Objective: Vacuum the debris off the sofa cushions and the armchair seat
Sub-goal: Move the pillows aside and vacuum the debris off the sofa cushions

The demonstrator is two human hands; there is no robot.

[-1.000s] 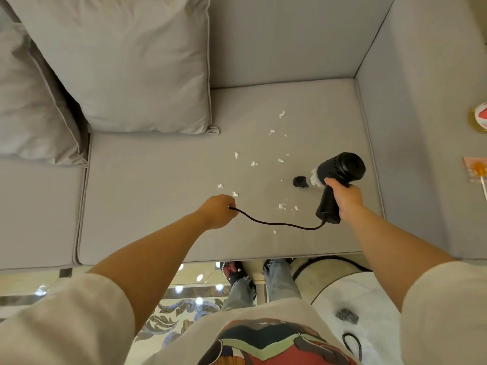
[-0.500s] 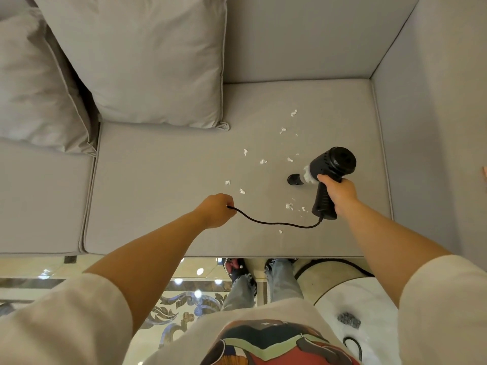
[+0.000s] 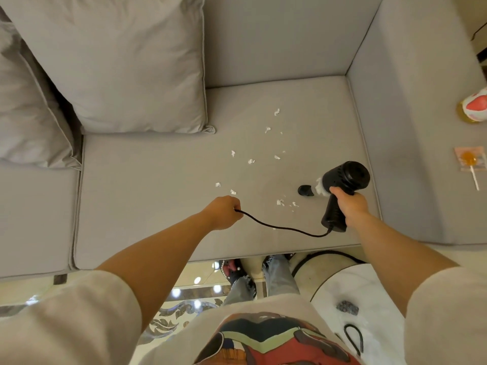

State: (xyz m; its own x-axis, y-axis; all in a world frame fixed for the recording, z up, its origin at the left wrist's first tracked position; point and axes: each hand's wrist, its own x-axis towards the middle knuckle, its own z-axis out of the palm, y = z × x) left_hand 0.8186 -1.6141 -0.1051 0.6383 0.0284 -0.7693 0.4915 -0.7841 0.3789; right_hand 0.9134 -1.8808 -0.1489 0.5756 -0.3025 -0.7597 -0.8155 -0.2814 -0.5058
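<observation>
nearest the camera were pale sleeves and a printed shirt front, with jeans and shoes on a glossy patterned floor [image 3: 189, 293] below the sofa's front edge. both bare forearms reached out over the grey seat cushion [image 3: 147, 196]. the left hand [image 3: 224, 216] was closed in a fist around a thin black cord [image 3: 284, 228], which sagged in a loose curve across the cushion to the base of a handheld vacuum [image 3: 340, 188]. the right hand [image 3: 350, 206] was wrapped tight around the vacuum's black handle, the rounded motor body above the fist and the short nozzle [image 3: 305, 190] pointing left, its tip at or just above the fabric; contact could not be told. a clear section behind the nozzle showed white bits inside.

white scraps of debris [image 3: 280, 202] lay just left of the nozzle near the front of the cushion, with more scattered farther back [image 3: 267, 129] toward the backrest. the scraps sat between the two hands and beyond them, all on the right-hand seat cushion.

farther off, a large grey throw pillow [image 3: 123, 64] leaned against the backrest at the left, a second pillow [image 3: 29, 111] beside it. on the broad right armrest [image 3: 411, 133] lay a wrapped orange lollipop [image 3: 469, 160] and, beyond it, a pink-and-white object [image 3: 474, 106] cut off by the frame edge.
</observation>
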